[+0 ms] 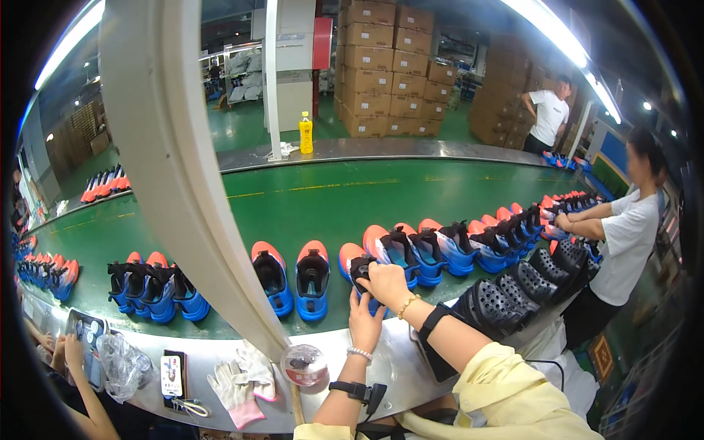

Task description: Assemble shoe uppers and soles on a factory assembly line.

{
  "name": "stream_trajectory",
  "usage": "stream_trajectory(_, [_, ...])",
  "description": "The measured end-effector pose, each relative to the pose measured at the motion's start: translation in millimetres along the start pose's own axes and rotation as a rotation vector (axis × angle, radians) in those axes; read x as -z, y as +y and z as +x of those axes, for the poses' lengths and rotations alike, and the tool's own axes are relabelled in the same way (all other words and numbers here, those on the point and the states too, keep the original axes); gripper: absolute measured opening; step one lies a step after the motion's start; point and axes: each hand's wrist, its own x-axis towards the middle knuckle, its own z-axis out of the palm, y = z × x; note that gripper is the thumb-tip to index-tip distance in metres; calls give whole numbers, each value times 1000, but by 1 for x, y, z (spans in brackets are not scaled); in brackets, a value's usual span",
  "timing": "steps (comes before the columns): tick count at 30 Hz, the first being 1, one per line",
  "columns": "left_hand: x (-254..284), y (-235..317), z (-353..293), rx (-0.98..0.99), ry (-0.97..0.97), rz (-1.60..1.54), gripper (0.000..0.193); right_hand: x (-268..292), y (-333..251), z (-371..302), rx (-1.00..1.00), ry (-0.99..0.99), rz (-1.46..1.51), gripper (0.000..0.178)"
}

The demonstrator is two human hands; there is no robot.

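Note:
An orange, white and blue sneaker (350, 256) with a black inside stands on the green conveyor belt in front of me, toe pointing away. My right hand (389, 284) grips it at the black collar, fingers bent over the opening. From below, my left hand (364, 321) holds the heel end, its fingers partly hidden behind the shoe and the right hand. To the left stand two matching sneakers, one (313, 280) beside another (271, 277). Immediately to the right, more sneakers (400, 251) line the belt in a row.
Black perforated clogs (513, 297) lie along the right edge. On the metal ledge are white gloves (238, 385), a round clear tub (303, 364), a phone (172, 375) and a plastic bag (123, 365). A pale post (187, 161) rises at left. A co-worker (631, 220) handles shoes at right.

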Motion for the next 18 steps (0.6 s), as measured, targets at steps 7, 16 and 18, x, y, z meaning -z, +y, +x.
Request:
stream_trajectory(7, [11,-4,1,40,6,7,42,-15,-13,14,-70,-230,-135,21])
stream_trajectory(16, [17,-12,3,50,9,41,43,-68,-18,38,-436,-296,70,23])
stream_trajectory(18, [13,-8,6,41,17,43,42,-74,-8,47,-446,-318,77,24])
